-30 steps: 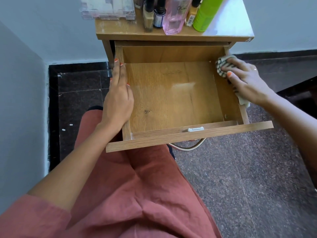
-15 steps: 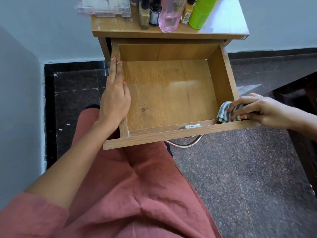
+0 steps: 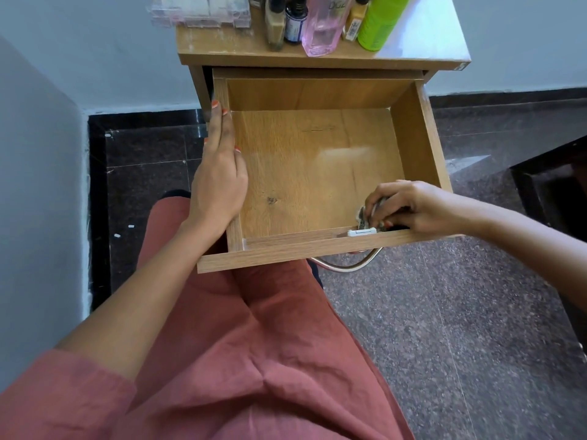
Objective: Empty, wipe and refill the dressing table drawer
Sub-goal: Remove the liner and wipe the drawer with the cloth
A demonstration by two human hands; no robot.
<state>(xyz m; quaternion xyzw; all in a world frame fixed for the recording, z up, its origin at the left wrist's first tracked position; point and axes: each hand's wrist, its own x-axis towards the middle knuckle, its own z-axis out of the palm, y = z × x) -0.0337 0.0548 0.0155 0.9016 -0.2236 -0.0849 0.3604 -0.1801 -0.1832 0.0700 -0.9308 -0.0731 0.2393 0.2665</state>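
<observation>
The wooden drawer (image 3: 413, 128) of the dressing table is pulled fully out over my lap, and nothing lies on its bottom but the cloth. My left hand (image 3: 219, 173) lies flat along the drawer's left wall, fingers straight. My right hand (image 3: 409, 208) reaches into the near right corner, its fingers curled round a striped cloth (image 3: 365, 217) that it presses against the inside of the front panel. Most of the cloth is hidden under the fingers.
On the table top (image 3: 222, 49) stand several bottles, among them a pink one (image 3: 324, 30) and a green one (image 3: 379, 20), plus a clear plastic organiser (image 3: 200, 11). A metal handle (image 3: 349, 265) hangs under the drawer front. Dark furniture (image 3: 552, 192) stands at right.
My right hand has carried the cloth from the far end of the right wall, along its rim to the near corner, then down inside the drawer. My left hand has stayed on the left wall.
</observation>
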